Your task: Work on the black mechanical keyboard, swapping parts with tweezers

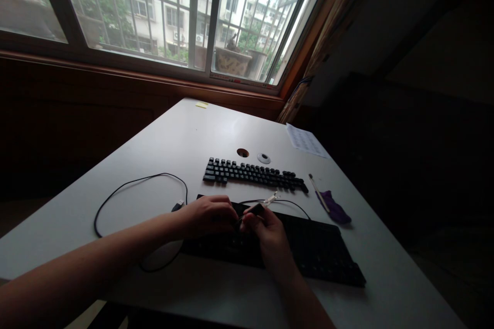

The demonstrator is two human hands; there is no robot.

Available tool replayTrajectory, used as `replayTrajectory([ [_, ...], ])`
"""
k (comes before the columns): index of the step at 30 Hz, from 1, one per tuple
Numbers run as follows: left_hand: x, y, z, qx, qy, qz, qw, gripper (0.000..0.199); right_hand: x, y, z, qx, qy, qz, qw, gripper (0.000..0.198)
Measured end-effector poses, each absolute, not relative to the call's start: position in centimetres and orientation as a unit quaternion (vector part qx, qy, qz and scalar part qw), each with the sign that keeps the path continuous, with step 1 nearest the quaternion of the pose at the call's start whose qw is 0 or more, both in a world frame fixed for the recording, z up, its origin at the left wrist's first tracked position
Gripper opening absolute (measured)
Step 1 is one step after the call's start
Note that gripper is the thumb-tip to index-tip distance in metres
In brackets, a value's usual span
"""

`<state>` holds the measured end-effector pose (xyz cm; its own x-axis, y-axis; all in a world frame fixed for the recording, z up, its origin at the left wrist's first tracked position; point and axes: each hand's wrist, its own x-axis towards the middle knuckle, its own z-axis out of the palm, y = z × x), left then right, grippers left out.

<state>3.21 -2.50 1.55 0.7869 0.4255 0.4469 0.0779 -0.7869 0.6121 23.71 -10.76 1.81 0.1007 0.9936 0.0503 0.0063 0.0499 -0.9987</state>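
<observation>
Just above the dark keyboard base (316, 247), both hands meet near its left half. My right hand (272, 236) is closed around a small dark block with a whitish forked end (271, 198) sticking out away from me; its exact kind is unclear. Close beside it, my left hand (214, 216) has its fingers pinched together at the near end of that block, and what they hold is hidden. Loose black keycaps (250, 175) lie in rows on the white table, beyond the base. A black cable (127, 182) loops on the left, its USB plug (178, 205) by my left wrist.
Right of the keycaps, a toothbrush (319, 194) lies partly on a purple cloth (335, 209). Behind them are a round cable hole (243, 152), a ring-shaped cover (264, 158) and printed paper (306, 140). A yellow note (201, 105) is near the window-side edge.
</observation>
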Motion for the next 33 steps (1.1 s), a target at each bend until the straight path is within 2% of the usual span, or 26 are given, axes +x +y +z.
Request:
replayTrajectory([
  [21, 3.3, -2.4, 1.1, 0.878, 0.191, 0.282, 0.337, 0.023, 24.0, -10.6, 1.1, -0.498, -0.452, 0.494, 0.551, 0.024],
  [27, 3.2, -2.8, 1.5, 0.858, 0.186, 0.285, 0.385, 0.039, 24.1, -10.6, 1.1, -0.49, -0.445, 0.502, 0.557, 0.023],
  [33, 3.2, -3.0, 1.7, 0.857, 0.169, 0.306, 0.38, 0.038, 24.1, -10.5, 0.8, -0.482, -0.436, 0.509, 0.564, 0.025],
])
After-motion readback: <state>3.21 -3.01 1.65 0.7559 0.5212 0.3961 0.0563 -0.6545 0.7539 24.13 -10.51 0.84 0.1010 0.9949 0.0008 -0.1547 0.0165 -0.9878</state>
